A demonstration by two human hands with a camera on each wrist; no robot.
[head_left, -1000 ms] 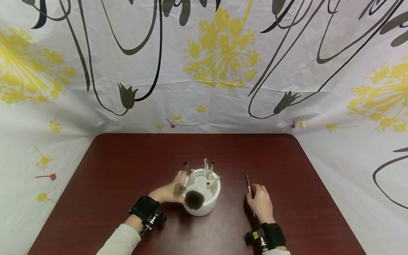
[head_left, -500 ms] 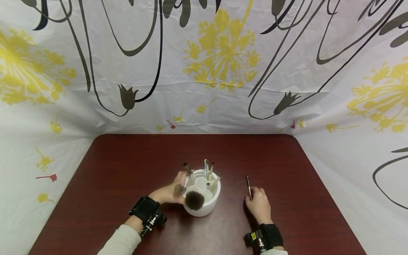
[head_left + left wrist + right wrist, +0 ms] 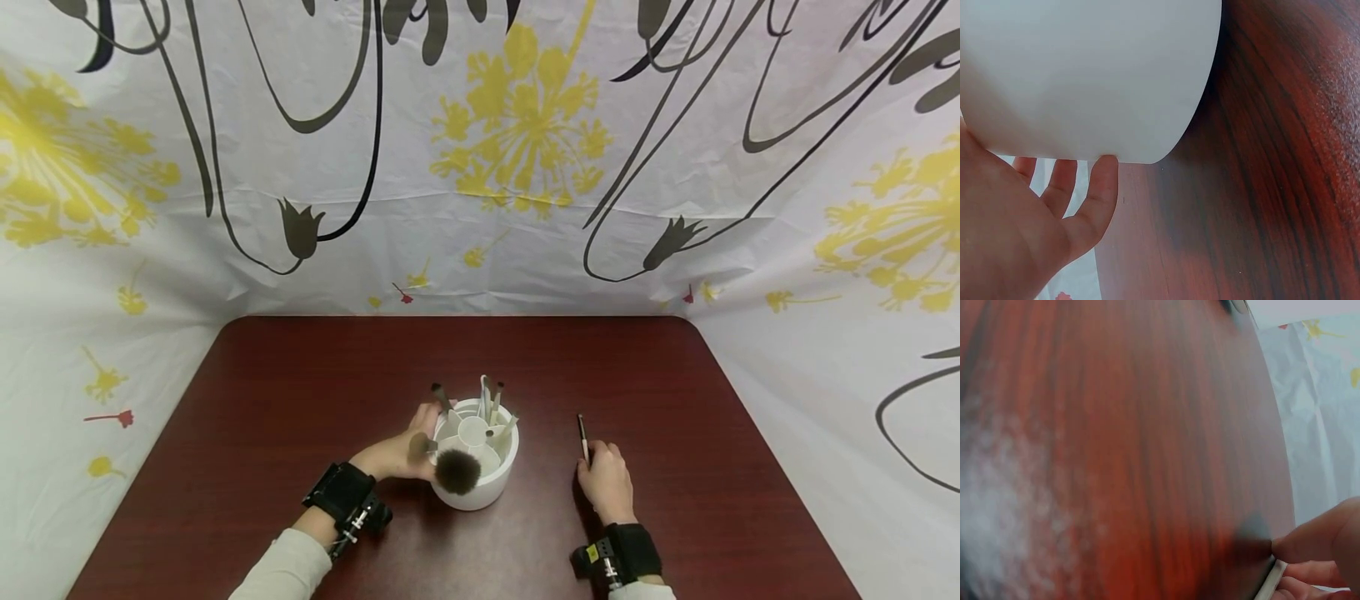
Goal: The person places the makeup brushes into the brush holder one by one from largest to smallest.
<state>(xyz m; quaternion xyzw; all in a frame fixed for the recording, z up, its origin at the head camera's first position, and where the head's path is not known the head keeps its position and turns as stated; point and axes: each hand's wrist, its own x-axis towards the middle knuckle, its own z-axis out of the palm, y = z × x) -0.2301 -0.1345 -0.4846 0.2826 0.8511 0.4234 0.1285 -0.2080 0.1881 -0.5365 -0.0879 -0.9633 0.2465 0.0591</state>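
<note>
A white round brush holder (image 3: 474,497) with inner compartments stands on the table, several makeup brushes in it. My left hand (image 3: 397,455) holds its left side; in the left wrist view the fingertips (image 3: 1106,172) touch the holder's smooth wall (image 3: 1097,81). A big fluffy dark brush (image 3: 457,472) leans over the near rim beside a tan-headed brush (image 3: 418,447). To the right, my right hand (image 3: 607,483) pinches a slim brush (image 3: 582,433), its dark tip pointing away from me. Thumb and fingers (image 3: 1310,540) meet on its pale handle (image 3: 1269,584) in the right wrist view.
The dark red wooden table (image 3: 337,358) has rounded far corners. A white cloth (image 3: 495,275) with yellow and grey flower prints hangs behind and on both sides. Black camera straps (image 3: 637,550) sit on both wrists.
My right hand has shifted slightly left with the slim brush, and the handle's near end no longer shows below the hand. The left hand and holder have not moved.
</note>
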